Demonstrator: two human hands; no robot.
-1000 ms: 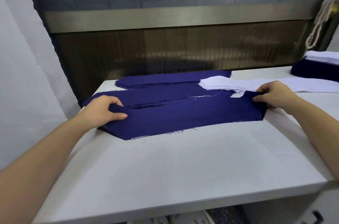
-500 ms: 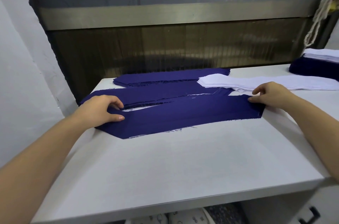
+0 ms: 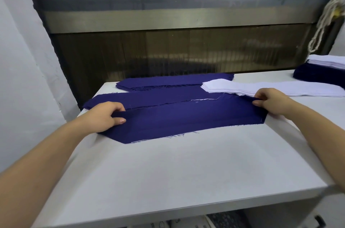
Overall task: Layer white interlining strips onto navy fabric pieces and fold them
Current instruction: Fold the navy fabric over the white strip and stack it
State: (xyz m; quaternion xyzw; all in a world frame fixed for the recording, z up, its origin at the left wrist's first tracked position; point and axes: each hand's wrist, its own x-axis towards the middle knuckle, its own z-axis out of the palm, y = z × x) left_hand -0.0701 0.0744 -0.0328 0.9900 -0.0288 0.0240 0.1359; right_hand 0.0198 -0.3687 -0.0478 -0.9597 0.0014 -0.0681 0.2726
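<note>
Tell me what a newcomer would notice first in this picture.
Most striking is the long navy fabric piece across the white table, with the left hand gripping its left end and the right hand pinching its right end. Just behind it, on the right, lies a stack of white strips.

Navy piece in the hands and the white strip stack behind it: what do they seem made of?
Navy piece: apparently woven cloth, matte, perhaps cotton or a blend; loose threads fray from its cut edges and it lies limp. White strip stack: thin, matte, flat sheets with clean edges, which suits nonwoven interlining, though the texture is too fine to tell.
</note>
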